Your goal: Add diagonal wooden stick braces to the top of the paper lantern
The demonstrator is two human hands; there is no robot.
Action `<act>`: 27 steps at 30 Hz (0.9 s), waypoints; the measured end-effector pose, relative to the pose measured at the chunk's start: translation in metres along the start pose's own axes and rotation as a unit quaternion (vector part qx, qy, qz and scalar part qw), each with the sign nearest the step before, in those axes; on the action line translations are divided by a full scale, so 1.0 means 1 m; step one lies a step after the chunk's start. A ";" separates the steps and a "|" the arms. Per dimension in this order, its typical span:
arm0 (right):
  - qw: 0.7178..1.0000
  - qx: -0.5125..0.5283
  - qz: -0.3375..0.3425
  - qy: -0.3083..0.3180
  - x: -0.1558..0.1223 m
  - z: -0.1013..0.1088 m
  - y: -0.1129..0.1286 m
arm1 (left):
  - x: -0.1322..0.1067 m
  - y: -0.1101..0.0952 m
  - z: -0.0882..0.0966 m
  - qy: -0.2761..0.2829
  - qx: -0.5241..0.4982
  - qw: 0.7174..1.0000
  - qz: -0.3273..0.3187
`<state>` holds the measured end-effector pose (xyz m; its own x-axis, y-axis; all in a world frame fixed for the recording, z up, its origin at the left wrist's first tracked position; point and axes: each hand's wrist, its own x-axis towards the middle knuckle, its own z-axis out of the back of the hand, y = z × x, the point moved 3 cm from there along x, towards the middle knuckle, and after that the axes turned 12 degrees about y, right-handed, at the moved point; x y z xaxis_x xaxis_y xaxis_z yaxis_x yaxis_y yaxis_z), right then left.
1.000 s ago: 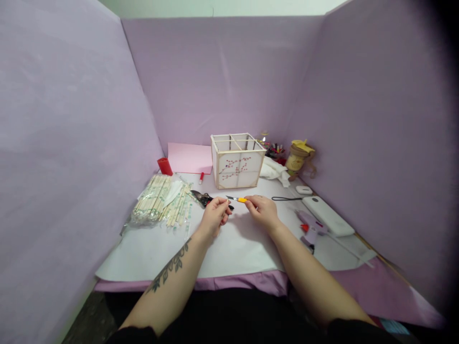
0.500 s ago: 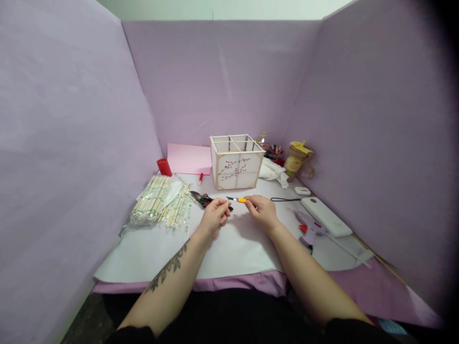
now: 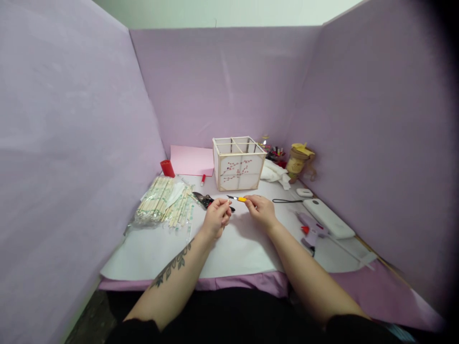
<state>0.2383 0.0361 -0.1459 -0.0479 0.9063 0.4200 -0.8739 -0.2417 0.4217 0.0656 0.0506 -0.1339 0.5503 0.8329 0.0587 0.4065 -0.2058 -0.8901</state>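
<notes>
Clearly, I saw the right hand pinched around the yellow craft knife, its blade pointing left just above the white sheet on the table. The left hand was curled with fingertips together by the blade tip; whether it gripped anything I could not tell. Black pliers lay just beyond, beside the chopstick bundle.

Yellow-handled knife; red-blossom patterned box.

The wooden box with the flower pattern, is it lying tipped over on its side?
No, the wooden box stands upright on the white sheet, its open divided top facing up.
</notes>
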 end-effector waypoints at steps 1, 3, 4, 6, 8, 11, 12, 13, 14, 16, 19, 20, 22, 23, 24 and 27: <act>1.000 -0.001 -0.010 -0.005 0.001 0.001 -0.004 | -0.001 -0.003 0.001 0.000 0.000 1.000 -0.003; 0.999 -0.006 -0.038 -0.026 0.001 0.007 -0.013 | -0.001 -0.010 0.003 -0.002 -0.001 1.000 -0.017; 0.998 -0.008 -0.053 -0.040 0.001 0.010 -0.017 | -0.001 -0.014 0.005 -0.005 -0.002 1.000 -0.025; 0.996 -0.009 -0.068 -0.063 0.000 0.016 -0.021 | 0.000 -0.018 0.007 -0.011 -0.003 0.999 -0.033; 0.997 -0.005 -0.047 -0.063 -0.002 0.017 -0.015 | 0.002 -0.016 0.007 -0.011 -0.001 1.000 -0.024; 0.999 0.004 0.009 -0.032 -0.004 0.010 0.003 | 0.006 -0.006 0.004 -0.003 0.009 1.000 0.000; 0.999 0.006 0.023 -0.023 -0.005 0.008 0.008 | 0.006 -0.003 0.003 -0.002 0.014 1.000 0.005; 0.999 0.007 0.033 -0.017 -0.006 0.006 0.011 | 0.006 0.000 0.003 -0.001 0.019 1.000 0.009; 0.999 0.008 0.038 -0.012 -0.006 0.006 0.014 | 0.006 0.002 0.002 -0.001 0.025 1.000 0.010; 0.999 0.008 0.041 -0.010 -0.008 0.006 0.014 | 0.005 0.003 0.003 0.000 0.036 0.999 0.011; 0.999 0.007 0.040 -0.012 -0.010 0.009 0.012 | 0.004 0.002 0.003 0.002 0.051 0.999 0.012; 0.999 0.006 0.039 -0.013 -0.010 0.010 0.011 | 0.004 0.001 0.003 0.004 0.056 0.998 0.013; 0.999 0.005 0.039 -0.015 -0.010 0.011 0.011 | 0.004 0.000 0.003 0.007 0.064 0.998 0.016; 0.999 0.004 0.038 -0.016 -0.010 0.011 0.011 | 0.004 -0.001 0.002 0.009 0.067 0.998 0.016; 0.999 0.004 0.037 -0.017 -0.010 0.011 0.011 | 0.004 -0.001 0.002 0.011 0.071 0.997 0.016; 0.999 0.002 0.035 -0.020 -0.010 0.012 0.012 | 0.003 -0.001 0.002 0.013 0.078 0.997 0.017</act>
<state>0.2344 0.0202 -0.1354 -0.0898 0.8728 0.4798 -0.8667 -0.3058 0.3941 0.0657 0.0545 -0.1332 0.5819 0.8124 0.0379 0.2708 -0.1496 -0.9509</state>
